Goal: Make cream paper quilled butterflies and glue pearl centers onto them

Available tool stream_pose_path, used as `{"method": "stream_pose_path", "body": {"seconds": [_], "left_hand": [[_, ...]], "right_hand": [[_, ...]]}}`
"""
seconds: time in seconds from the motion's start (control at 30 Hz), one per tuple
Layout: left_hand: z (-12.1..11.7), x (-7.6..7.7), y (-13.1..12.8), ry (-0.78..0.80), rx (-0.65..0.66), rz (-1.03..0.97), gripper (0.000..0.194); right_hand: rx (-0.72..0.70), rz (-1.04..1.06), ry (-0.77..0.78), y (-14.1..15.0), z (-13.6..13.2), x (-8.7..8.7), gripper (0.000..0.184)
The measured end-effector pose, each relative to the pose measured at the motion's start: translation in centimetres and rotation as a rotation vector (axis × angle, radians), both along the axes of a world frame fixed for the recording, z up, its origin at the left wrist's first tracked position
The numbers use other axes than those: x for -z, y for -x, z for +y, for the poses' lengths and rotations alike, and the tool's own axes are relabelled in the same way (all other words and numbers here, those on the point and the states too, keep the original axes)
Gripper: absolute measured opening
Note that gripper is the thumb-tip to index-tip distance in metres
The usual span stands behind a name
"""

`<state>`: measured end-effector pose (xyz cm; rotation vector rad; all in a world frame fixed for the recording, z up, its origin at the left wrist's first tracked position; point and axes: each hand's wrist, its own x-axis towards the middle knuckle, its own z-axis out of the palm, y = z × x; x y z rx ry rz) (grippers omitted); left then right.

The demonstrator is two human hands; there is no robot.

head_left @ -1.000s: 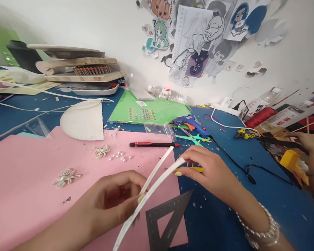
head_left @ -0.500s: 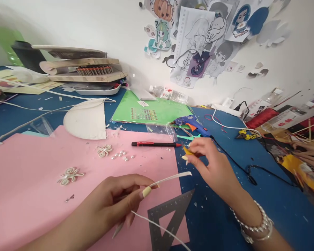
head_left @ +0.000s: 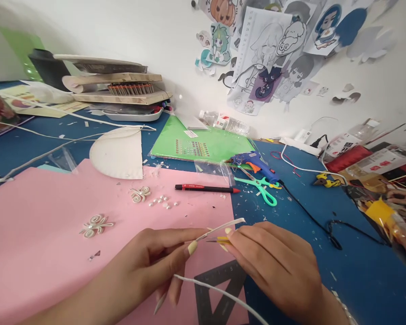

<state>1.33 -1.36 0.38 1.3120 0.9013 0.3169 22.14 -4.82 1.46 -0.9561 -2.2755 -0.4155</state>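
Near the front of the pink sheet [head_left: 47, 198], my left hand [head_left: 155, 259] pinches a white cord [head_left: 223, 226] between thumb and forefinger. One end of the cord sticks out to the right, and another length trails from under the hand toward the bottom edge. Close by on the right, my right hand [head_left: 277, 262] is closed on small yellow tweezers [head_left: 220, 240], whose thin tips point left at the cord by my left fingertips. Whether the tips touch the cord, I cannot tell. A dark set square [head_left: 206, 284] lies beneath the hands, partly covered.
Two coiled cord ornaments [head_left: 95, 225], loose pearl beads [head_left: 162, 201] and a red-and-black pen [head_left: 206, 188] lie on the pink sheet. Beyond are green scissors [head_left: 260, 185], a blue glue gun [head_left: 252, 160] and a white half-round piece [head_left: 117, 155]. A co-worker's hand [head_left: 404, 198] shows at far right.
My right hand has come down and left from near the scissors, bringing the tweezers beside the cord. The green scissors are now in plain view. My left hand still holds the cord.
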Motion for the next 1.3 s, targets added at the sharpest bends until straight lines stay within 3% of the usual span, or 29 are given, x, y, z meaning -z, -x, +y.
{"method": "stream_pose_path", "body": {"seconds": [0.47,0.8,1.03,1.3], "left_hand": [[0.1,0.2,0.1,0.066,0.014,-0.051,0.052],[-0.2,-1.0,-0.3,0.082,-0.004,-0.022,0.044],[-0.4,-1.0,-0.3,0.086,-0.028,0.026,0.045],[-0.5,-1.1,-0.4,0.120,-0.033,-0.057,0.042]], "right_hand": [[0.044,-0.037,-0.049,0.2,0.2,0.6,0.005],[0.036,-0.025,0.015,0.3,0.1,0.2,0.013],[0.036,0.019,0.076,0.6,-0.1,0.3,0.011],[0.085,0.065,0.111,0.8,-0.2,0.3,0.011]]}}
